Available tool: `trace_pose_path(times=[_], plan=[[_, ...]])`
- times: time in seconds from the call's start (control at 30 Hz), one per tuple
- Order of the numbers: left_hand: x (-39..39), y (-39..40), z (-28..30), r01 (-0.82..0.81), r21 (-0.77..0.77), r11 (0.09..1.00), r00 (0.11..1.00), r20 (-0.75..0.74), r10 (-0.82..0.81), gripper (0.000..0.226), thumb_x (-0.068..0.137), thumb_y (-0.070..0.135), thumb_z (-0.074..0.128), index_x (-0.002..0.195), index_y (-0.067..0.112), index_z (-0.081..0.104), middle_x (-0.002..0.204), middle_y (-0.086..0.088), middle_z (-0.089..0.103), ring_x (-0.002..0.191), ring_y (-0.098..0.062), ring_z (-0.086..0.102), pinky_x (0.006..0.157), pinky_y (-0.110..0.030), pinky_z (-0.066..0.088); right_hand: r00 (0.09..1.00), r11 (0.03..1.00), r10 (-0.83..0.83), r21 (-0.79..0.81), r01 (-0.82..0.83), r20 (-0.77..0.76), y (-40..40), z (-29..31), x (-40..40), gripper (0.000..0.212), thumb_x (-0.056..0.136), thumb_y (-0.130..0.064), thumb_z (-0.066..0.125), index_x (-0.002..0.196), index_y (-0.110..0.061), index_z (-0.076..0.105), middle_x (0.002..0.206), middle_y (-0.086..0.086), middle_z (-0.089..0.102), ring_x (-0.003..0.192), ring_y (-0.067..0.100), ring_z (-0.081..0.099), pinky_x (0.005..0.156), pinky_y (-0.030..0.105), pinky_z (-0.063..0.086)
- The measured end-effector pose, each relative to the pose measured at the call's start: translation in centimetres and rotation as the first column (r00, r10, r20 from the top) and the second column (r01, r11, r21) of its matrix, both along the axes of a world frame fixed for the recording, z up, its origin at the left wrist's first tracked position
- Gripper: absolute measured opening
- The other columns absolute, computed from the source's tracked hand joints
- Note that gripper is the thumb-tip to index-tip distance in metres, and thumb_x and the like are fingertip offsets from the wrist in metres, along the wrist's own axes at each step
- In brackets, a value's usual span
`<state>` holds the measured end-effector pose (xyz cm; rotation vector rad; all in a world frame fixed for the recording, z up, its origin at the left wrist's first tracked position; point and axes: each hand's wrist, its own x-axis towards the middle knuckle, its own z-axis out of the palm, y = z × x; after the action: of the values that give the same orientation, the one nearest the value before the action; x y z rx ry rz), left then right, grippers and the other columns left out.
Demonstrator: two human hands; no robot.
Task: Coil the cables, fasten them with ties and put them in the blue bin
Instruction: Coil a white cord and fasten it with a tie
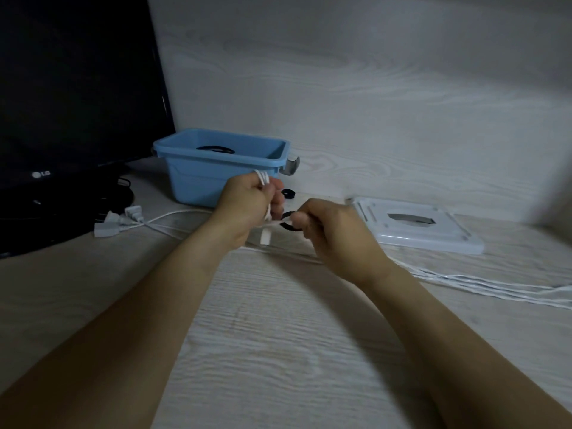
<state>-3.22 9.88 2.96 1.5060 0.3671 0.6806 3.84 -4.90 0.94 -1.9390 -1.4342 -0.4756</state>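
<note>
just before the blue bin (201, 184), my left hand (247, 205) grips a bunched white cable (263, 181); my right hand (328, 230) pinches its loose end beside a black tie (289, 226).

The only readable mark is the brand "LG", in pale letters beside its round logo, on the lower bezel of the black monitor (74, 88) at left.
</note>
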Motion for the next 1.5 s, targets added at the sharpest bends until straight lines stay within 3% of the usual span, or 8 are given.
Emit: trace_pose_path(times=[0.2, 0.53, 0.7, 0.93, 1.07, 1.17, 1.27, 1.5], plan=[[-1.2, -1.2, 0.5, 0.359, 0.144, 0.922, 0.924, -0.193, -0.329, 0.021, 0.1, -0.001, 0.045, 0.105, -0.006, 0.065, 0.087, -0.022, 0.068, 0.072, -0.025, 0.065, 0.073, -0.035, 0.058, 0.992, 0.985, -0.129, 0.111, 0.129, -0.008, -0.7, 0.4, 0.7, 0.043, 0.099, -0.047, 0.047, 0.084, -0.011, 0.066, 0.064, -0.006, 0.059, 0.057, 0.02, 0.054, 0.055, 0.038, 0.048], [-2.3, -0.9, 1.0, 0.664, -0.175, 0.727, 0.69, -0.231, -0.686, 0.033, 0.083, 0.031, 0.038, 0.056, 0.015, 0.048, 0.045, 0.006, 0.019, 0.043, -0.012, 0.007, 0.043, -0.025, 0.008, 0.982, 0.975, -0.049, 0.203, 0.086, -0.182, -0.9, 0.7, 0.6, 0.048, 0.087, -0.063, 0.057, 0.082, -0.015, 0.062, 0.072, -0.006, 0.059, 0.063, 0.008, 0.052, 0.059, 0.024, 0.043], [-1.8, -0.8, 0.7, 0.66, -0.266, 0.702, 0.701, -0.119, -0.703, 0.034, 0.09, 0.029, 0.04, 0.058, 0.019, 0.043, 0.045, 0.007, 0.023, 0.04, -0.009, 0.014, 0.04, -0.024, 0.016, 0.894, 0.985, 0.153, 0.142, -0.102, -0.421, -0.5, 0.0, 0.1, 0.038, 0.105, -0.031, 0.045, 0.078, -0.011, 0.062, 0.059, -0.011, 0.059, 0.057, 0.003, 0.055, 0.06, 0.02, 0.043], [-2.1, -1.1, 0.5, 0.722, -0.296, 0.625, 0.651, -0.015, -0.759, 0.028, 0.098, 0.027, 0.04, 0.079, 0.01, 0.052, 0.06, 0.001, 0.04, 0.053, -0.013, 0.039, 0.063, -0.031, 0.05, 0.654, 0.954, 0.235, 0.298, -0.015, -0.719, -0.3, 1.3, -1.4, 0.046, 0.104, -0.032, 0.045, 0.064, -0.012, 0.058, 0.04, -0.009, 0.042, 0.037, 0.008, 0.035, 0.041, 0.019, 0.033], [-1.5, -2.2, 0.3, 0.672, -0.475, 0.568, 0.692, 0.132, -0.71, 0.032, 0.094, 0.028, 0.041, 0.065, 0.016, 0.047, 0.048, 0.008, 0.021, 0.043, -0.009, 0.017, 0.041, -0.022, 0.025, 0.512, 0.948, 0.282, 0.317, -0.019, -0.812, -0.5, 1.7, -1.4, 0.052, 0.102, -0.04, 0.045, 0.064, -0.006, 0.052, 0.046, -0.004, 0.035, 0.041, 0.008, 0.032, 0.044, 0.019, 0.032], [-1.0, -1.9, 0.1, 0.571, -0.56, 0.6, 0.783, 0.151, -0.604, 0.034, 0.094, 0.026, 0.039, 0.061, 0.02, 0.039, 0.043, 0.009, 0.019, 0.035, -0.008, 0.014, 0.037, -0.022, 0.012, 0.648, 0.981, 0.163, 0.193, -0.025, -0.744, -0.8, 1.1, -0.7, 0.05, 0.102, -0.044, 0.044, 0.074, -0.005, 0.058, 0.052, 0.001, 0.043, 0.045, 0.011, 0.039, 0.047, 0.024, 0.034], [-0.7, -1.3, 0.1, 0.478, -0.625, 0.618, 0.87, 0.237, -0.433, 0.035, 0.096, 0.024, 0.036, 0.062, 0.021, 0.034, 0.042, 0.009, 0.019, 0.033, -0.007, 0.016, 0.034, -0.022, 0.013, 0.904, 0.991, -0.009, 0.116, 0.064, -0.428, -1.3, 0.3, 0.2, 0.044, 0.105, -0.04, 0.042, 0.071, -0.018, 0.06, 0.049, -0.011, 0.051, 0.049, 0.005, 0.047, 0.055, 0.027, 0.039], [-0.8, 0.7, 0.8, 0.21, -0.778, 0.593, 0.94, 0.328, 0.097, 0.039, 0.094, 0.018, 0.034, 0.056, 0.022, 0.027, 0.044, 0.006, 0.017, 0.034, -0.011, 0.012, 0.033, -0.02, 0.014, 0.935, 0.949, -0.286, 0.077, 0.307, -0.212, -1.8, 0.0, 2.0, 0.031, 0.097, -0.041, 0.059, 0.083, -0.014, 0.067, 0.063, -0.001, 0.066, 0.065, 0.018, 0.063, 0.064, 0.038, 0.052]])
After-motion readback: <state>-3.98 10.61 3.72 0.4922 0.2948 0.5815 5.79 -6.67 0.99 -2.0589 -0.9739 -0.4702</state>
